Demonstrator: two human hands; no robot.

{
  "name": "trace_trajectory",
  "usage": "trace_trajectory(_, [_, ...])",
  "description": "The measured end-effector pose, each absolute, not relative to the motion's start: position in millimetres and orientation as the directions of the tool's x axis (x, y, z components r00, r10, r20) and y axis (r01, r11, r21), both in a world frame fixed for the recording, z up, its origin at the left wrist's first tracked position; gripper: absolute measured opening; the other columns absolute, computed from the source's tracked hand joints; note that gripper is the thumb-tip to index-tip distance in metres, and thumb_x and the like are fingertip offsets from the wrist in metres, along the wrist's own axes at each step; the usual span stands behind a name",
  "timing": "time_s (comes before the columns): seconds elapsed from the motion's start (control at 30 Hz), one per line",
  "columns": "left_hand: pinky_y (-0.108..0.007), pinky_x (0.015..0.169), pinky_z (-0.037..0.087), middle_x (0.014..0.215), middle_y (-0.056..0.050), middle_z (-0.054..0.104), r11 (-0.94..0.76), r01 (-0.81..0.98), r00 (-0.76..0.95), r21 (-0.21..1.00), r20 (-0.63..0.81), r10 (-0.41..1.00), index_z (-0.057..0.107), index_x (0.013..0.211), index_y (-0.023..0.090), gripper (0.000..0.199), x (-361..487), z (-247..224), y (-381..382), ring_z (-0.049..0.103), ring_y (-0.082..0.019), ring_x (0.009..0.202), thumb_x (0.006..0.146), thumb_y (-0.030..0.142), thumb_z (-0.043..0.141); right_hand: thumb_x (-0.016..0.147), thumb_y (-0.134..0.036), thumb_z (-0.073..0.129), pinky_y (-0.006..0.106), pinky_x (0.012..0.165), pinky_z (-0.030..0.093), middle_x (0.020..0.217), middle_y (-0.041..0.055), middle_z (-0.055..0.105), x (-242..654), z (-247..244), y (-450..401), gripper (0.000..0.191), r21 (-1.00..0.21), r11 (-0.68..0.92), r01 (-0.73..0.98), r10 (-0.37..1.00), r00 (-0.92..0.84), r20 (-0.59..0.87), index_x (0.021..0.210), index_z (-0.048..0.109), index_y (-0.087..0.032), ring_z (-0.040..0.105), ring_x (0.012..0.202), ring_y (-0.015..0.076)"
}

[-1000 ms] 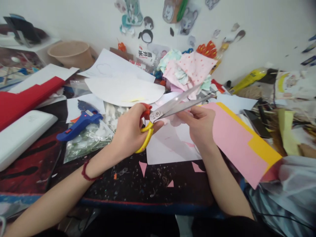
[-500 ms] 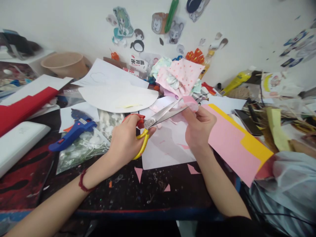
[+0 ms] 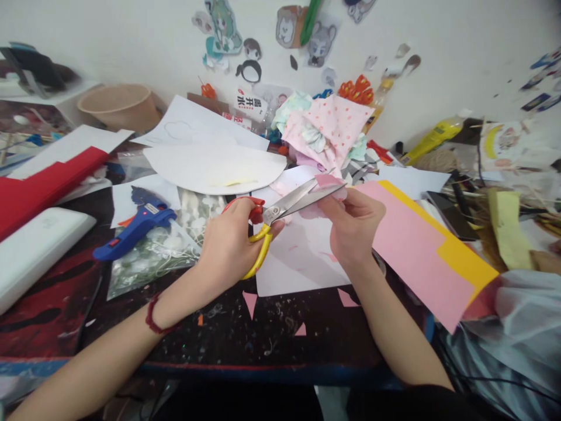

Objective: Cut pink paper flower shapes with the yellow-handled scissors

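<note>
My left hand (image 3: 230, 242) grips a pair of scissors (image 3: 287, 204) by their red and yellow handles, with the blades pointing right and slightly apart. Between the blades is a small piece of pink paper (image 3: 329, 181). My right hand (image 3: 355, 225) pinches that piece at its right side, close to the blade tips. Beneath the hands lies a white sheet (image 3: 293, 269). Pink paper scraps (image 3: 250, 304) are scattered on the dark table around the sheet's front edge.
Left of my hands lie a blue glue gun (image 3: 138, 231), a clear plastic bag (image 3: 149, 263) and a white box (image 3: 44, 251). Pink card (image 3: 421, 251) over yellow card (image 3: 468, 263) is on the right. Behind are a white rounded board (image 3: 210, 166) and dotted pink cloth (image 3: 328, 126).
The whole view has shifted slightly, so things appear a little farther right. The scissor blades are closer together around the pink paper. Both hands keep their holds.
</note>
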State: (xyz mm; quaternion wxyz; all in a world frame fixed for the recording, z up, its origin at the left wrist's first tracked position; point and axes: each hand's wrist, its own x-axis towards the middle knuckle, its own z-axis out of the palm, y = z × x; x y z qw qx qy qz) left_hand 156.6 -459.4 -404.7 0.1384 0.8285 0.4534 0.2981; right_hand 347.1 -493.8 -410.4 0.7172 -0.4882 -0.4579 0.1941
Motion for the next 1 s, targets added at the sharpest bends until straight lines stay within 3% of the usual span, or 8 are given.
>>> trace_trajectory(0.2, [-0.029, 0.052, 0.031, 0.065, 0.0, 0.052, -0.518, 0.673, 0.411, 0.529, 0.315, 0.855, 0.049, 0.083, 0.021, 0.035, 159.0, -403.9, -461.7, 0.046, -0.015, 0.054, 0.087, 0.054, 0.06, 0.077, -0.022, 0.075, 0.029, 0.056, 0.048, 0.056, -0.0036, 0.054, 340.4, -411.8, -493.5, 0.021, -0.883, 0.461, 0.089, 0.777, 0.44, 0.45, 0.06, 0.062, -0.022, 0.054, 0.056, 0.013])
trace_trajectory(0.4, [-0.029, 0.053, 0.031, 0.065, 0.0, 0.052, -0.506, 0.696, 0.408, 0.51, 0.3, 0.862, 0.05, 0.084, 0.021, 0.036, 159.6, -405.0, -459.2, 0.045, -0.015, 0.054, 0.087, 0.055, 0.06, 0.074, -0.03, 0.08, 0.028, 0.058, 0.046, 0.058, -0.0036, 0.05, 340.4, -414.1, -491.7, 0.027, -0.893, 0.438, 0.099, 0.793, 0.426, 0.436, 0.059, 0.059, -0.022, 0.049, 0.058, 0.0116])
trace_trajectory(0.67, [-0.029, 0.055, 0.035, 0.07, -0.001, 0.059, -0.557, 0.672, 0.473, 0.488, 0.296, 0.83, 0.055, 0.092, 0.021, 0.036, 149.3, -402.0, -450.9, 0.051, -0.016, 0.058, 0.085, 0.055, 0.064, 0.073, -0.024, 0.083, 0.03, 0.057, 0.051, 0.064, -0.0035, 0.067, 354.0, -410.3, -493.9, 0.006, -0.888, 0.438, 0.136, 0.83, 0.318, 0.458, 0.072, 0.078, -0.027, 0.06, 0.06, 0.0142])
trace_trajectory(1.0, [-0.031, 0.057, 0.036, 0.073, -0.003, 0.062, -0.607, 0.645, 0.516, 0.465, 0.321, 0.794, 0.058, 0.094, 0.021, 0.038, 144.9, -402.5, -447.9, 0.055, -0.018, 0.062, 0.084, 0.057, 0.064, 0.073, -0.017, 0.078, 0.031, 0.048, 0.054, 0.06, -0.0037, 0.071, 357.6, -401.5, -498.3, 0.009, -0.897, 0.406, 0.175, 0.866, 0.239, 0.439, 0.074, 0.079, -0.025, 0.065, 0.05, 0.0161])
